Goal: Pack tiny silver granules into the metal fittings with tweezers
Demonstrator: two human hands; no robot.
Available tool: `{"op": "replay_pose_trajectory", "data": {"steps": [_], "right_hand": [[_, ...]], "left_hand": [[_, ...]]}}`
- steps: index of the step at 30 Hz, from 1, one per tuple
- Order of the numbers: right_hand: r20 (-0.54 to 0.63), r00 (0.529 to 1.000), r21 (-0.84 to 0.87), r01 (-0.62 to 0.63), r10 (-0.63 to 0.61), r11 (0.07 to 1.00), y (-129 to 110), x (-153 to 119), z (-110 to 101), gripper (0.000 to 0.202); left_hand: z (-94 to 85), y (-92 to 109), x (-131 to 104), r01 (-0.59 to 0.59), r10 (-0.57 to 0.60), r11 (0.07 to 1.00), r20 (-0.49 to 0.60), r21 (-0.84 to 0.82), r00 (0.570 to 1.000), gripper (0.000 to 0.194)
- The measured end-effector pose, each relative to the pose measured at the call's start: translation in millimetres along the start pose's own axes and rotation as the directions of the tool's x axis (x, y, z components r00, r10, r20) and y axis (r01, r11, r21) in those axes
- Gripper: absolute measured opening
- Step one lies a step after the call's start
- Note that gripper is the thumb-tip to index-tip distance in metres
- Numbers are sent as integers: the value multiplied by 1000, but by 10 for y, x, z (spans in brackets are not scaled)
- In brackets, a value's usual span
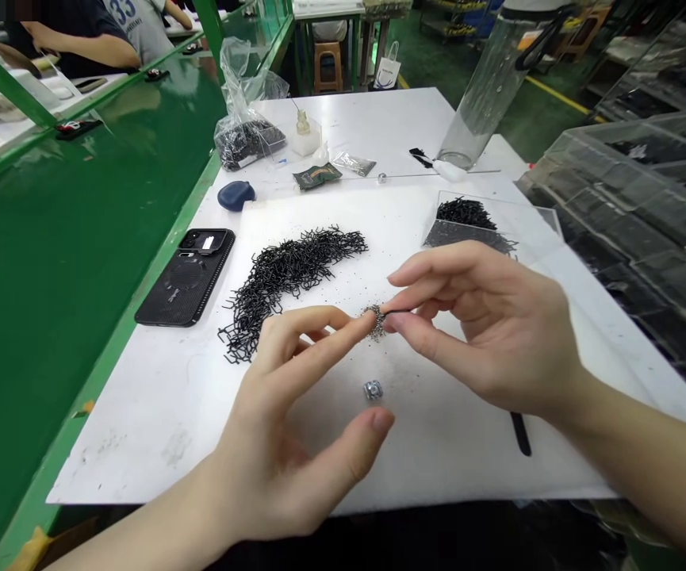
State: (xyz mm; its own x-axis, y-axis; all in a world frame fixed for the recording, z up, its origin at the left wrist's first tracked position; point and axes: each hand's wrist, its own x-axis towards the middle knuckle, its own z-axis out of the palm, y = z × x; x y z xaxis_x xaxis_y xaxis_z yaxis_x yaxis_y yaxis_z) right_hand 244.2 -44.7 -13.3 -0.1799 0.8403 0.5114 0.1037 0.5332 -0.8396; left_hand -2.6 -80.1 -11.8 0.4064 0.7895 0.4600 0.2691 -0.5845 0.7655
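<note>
My right hand [491, 333] pinches a small, thin black piece [400, 312] between thumb and forefinger. The forefinger of my left hand [274, 428] reaches out to the right, its tip at a little heap of tiny silver bits [377, 323] and close to the black piece. The left thumb stands well apart, and I see nothing held in that hand. Whether the left fingertip touches the piece is too small to tell. Below the heap lies a small shiny metal block [372, 389]. A curved pile of thin, bent black pieces [286, 274] spreads behind my left hand.
A clear tray [465, 218] with more black pieces sits behind my right hand. A phone [185, 277] lies left, near a dark blue rounded case [235, 196]. Farther back stand a plastic bag [251, 139] and a clear bottle [479, 95]. Stacked bins [634, 206] flank the right.
</note>
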Motion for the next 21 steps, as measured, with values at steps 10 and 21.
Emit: {"op": "replay_pose_trajectory", "data": {"steps": [10, 21], "right_hand": [[23, 1000, 39, -7, 6, 999, -26, 51, -16, 30], [29, 998, 2, 64, -64, 998, 63, 98, -15, 16]], "left_hand": [[-44, -25, -16, 50, -49, 999, 41, -17, 998, 79], [-12, -89, 29, 49, -51, 996, 32, 69, 998, 84]]}}
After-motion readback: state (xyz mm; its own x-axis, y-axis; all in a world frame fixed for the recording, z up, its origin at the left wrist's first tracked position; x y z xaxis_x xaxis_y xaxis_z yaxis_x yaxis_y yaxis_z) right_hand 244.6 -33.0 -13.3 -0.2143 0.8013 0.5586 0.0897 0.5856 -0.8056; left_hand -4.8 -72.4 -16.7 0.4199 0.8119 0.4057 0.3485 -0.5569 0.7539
